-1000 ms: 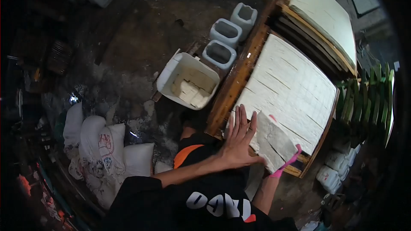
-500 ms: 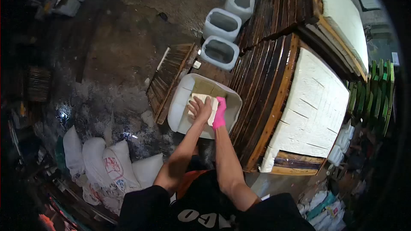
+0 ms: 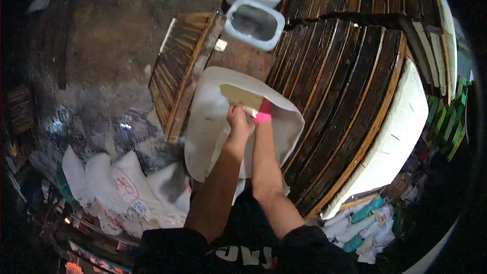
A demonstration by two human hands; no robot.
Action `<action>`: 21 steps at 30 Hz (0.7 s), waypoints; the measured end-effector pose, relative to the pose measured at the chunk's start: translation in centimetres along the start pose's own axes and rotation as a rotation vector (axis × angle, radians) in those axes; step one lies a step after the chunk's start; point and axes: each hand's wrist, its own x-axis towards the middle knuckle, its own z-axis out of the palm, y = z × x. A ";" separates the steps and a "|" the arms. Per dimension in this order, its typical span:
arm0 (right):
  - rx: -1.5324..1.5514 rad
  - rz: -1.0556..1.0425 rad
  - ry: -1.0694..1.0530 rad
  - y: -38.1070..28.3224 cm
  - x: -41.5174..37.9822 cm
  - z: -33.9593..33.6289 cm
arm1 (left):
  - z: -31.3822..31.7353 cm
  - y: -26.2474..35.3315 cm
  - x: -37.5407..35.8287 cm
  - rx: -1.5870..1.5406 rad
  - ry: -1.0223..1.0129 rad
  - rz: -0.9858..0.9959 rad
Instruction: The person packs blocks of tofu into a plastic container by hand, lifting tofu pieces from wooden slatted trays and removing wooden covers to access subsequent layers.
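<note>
A large whitish plastic container (image 3: pixel 203 116) with an open top stands before me, and both my hands reach down into it. My bare left hand (image 3: pixel 237 117) has its fingers curled round the near left edge of a pale block (image 3: pixel 249 111). In a pink glove, my right hand (image 3: pixel 263 111) is at the block's right end, its fingers mostly hidden inside the container. Yellowish liquid or bottom (image 3: pixel 241 95) shows beyond the block.
Two cut-open plastic containers (image 3: pixel 254 24) stand beyond the large one. A slatted wooden frame (image 3: pixel 185 71) leans at its left. Stacked dark wooden trays (image 3: pixel 340 86) rise on the right, with a white slab (image 3: pixel 395 137) on them. White sacks (image 3: pixel 127 182) lie at lower left.
My hands have gone deeper into the container with the pale block, and my left fingers have closed from spread to curled. The view has shifted closer to the container.
</note>
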 end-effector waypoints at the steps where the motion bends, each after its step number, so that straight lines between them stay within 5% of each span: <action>1: -0.126 -0.064 0.064 -0.3 -0.5 -1.1 | -0.5 -1.0 1.0 -0.083 -0.026 -0.041; 5: -0.391 -0.220 0.200 0.9 -1.0 -2.9 | -0.2 -3.1 3.6 -0.234 -0.054 -0.227; 11: -0.594 -0.396 0.072 1.5 -1.0 -1.6 | -0.7 -2.9 3.4 -0.415 -0.175 -0.215; 14: -0.802 -0.727 -0.087 -2.6 -9.2 -2.9 | -5.1 -8.6 11.9 -0.458 -0.478 -0.251; 15: -1.044 -0.899 -0.179 -5.0 -14.1 -4.6 | -4.1 -5.0 7.5 -0.175 -0.344 -0.166; 17: -1.488 -1.222 -0.215 -10.8 -24.0 -10.6 | -3.5 -2.2 2.0 -0.177 -0.350 -0.120; 18: -0.943 -0.802 -0.522 -16.6 -28.5 -14.2 | -2.9 -0.2 -1.3 -0.193 -0.369 -0.070; 19: -0.345 -0.394 -0.617 -22.4 -33.0 -17.7 | -2.3 1.4 -4.7 -0.154 -0.376 0.027; 21: -0.522 -0.850 -0.368 -26.2 -33.2 -27.8 | -1.5 3.6 -12.3 0.117 -0.309 0.367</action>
